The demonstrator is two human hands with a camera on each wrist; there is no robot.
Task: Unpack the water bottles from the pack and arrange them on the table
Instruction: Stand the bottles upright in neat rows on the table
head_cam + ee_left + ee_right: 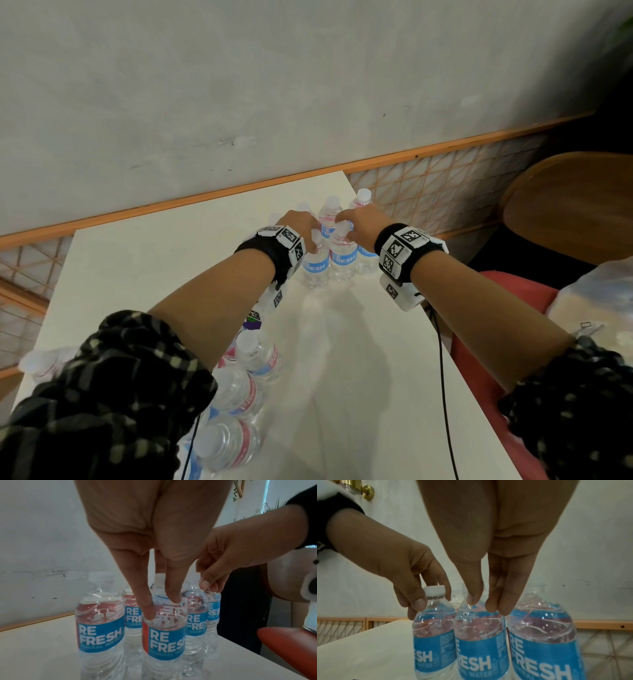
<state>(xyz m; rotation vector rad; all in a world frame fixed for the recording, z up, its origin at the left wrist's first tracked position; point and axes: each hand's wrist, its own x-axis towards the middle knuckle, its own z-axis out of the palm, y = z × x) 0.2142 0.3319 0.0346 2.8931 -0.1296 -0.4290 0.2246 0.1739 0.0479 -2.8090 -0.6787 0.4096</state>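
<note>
A cluster of upright "Refresh" water bottles (330, 219) stands at the far right end of the white table (154, 260). My left hand (162, 605) reaches down over the front left bottle (163, 635), thumb and fingers pinching its neck under the white cap (435, 590). Beside it, my right hand (486, 603) pinches the top of the front middle bottle (477, 642), whose cap is hidden by the fingers. Both bottles stand on the table. Several more bottles (239, 394) lie bunched in the pack near the front left, partly hidden under my left arm.
A wooden chair (565, 205), a red seat (496, 308) and a plastic bag (599, 301) lie right of the table. A black cable (442, 359) hangs along the right edge. A wall with orange trim (205, 198) runs behind the table. One bottle (37, 363) lies at the near left edge.
</note>
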